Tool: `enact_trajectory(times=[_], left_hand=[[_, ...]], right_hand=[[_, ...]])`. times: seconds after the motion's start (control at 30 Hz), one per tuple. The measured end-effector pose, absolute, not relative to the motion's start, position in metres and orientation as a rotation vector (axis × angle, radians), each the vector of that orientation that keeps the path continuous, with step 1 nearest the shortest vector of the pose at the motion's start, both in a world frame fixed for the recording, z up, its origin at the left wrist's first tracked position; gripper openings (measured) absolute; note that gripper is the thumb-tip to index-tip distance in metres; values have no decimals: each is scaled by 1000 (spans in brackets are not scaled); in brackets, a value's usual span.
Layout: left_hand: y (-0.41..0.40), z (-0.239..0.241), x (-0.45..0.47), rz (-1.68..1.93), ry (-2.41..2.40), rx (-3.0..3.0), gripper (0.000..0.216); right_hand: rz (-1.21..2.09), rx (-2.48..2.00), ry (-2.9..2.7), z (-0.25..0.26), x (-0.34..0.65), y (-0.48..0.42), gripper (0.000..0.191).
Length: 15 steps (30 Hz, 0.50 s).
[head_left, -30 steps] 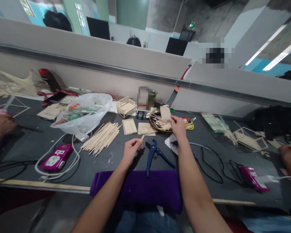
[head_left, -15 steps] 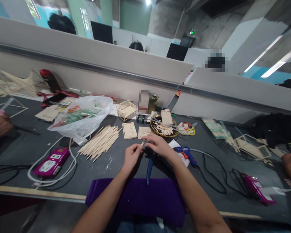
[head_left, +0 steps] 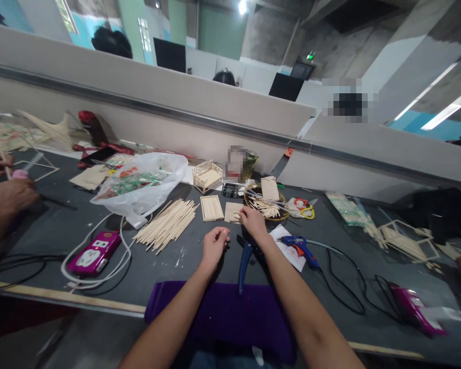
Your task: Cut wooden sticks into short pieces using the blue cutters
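My left hand is above the dark table with its fingers curled and thumb pressed in; whatever it may hold is hidden. My right hand is farther forward, its fingertips pinched over a small wooden board where short pale stick pieces lie. Whether a piece is between those fingers, I cannot tell. Blue-handled pliers lie below and between my hands, reaching onto a purple cloth. A framed wooden panel lies just beyond my left hand, and a pile of wooden sticks to its left.
A basket of cut sticks and scissors are beyond my right hand. A blue glue gun rests on white paper to the right. At left are a plastic bag, a purple power strip and another person's hand.
My hands have come apart. The right one moved forward to the small board, while the left stayed back with its fingers curled. The view has shifted slightly left.
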State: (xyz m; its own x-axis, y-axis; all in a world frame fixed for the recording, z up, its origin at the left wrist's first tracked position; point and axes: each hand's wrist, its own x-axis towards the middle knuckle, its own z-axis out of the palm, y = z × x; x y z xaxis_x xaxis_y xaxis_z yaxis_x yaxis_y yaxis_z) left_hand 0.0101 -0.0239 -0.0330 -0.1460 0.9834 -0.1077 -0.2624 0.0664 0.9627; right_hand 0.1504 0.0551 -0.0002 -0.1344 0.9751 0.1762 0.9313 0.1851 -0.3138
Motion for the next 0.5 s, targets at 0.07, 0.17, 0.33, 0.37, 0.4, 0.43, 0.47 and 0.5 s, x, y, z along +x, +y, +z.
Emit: enact_trajectory(times=[0.07, 0.17, 0.33, 0.37, 0.4, 0.43, 0.47, 0.5], left_hand=[[-25, -32, 10, 1337, 1160, 870, 34], [-26, -31, 11, 1323, 1150, 848, 34], [-24, -30, 9, 1378, 1097, 727, 35], [-23, -29, 9, 1400, 1082, 704, 36], [-23, -29, 8, 1423, 1066, 689, 36], [-22, -28, 7, 1448, 1048, 680, 37], [-22, -27, 7, 1469, 1028, 678, 38], [-22, -27, 6, 1487, 1012, 678, 38]], right_hand=[[123, -1864, -2136, -4, 148, 58, 19], [112, -1821, -2078, -5, 148, 58, 19], [748, -1423, -1666, -1, 148, 42, 20], [954, -1345, -1559, -1, 146, 36, 24], [1143, -1285, -1455, 0, 143, 29, 29], [1294, -1246, -1364, 1, 139, 22, 32], [1395, -1221, -1294, 2, 136, 15, 33], [1461, -1206, -1249, 3, 132, 8, 33]])
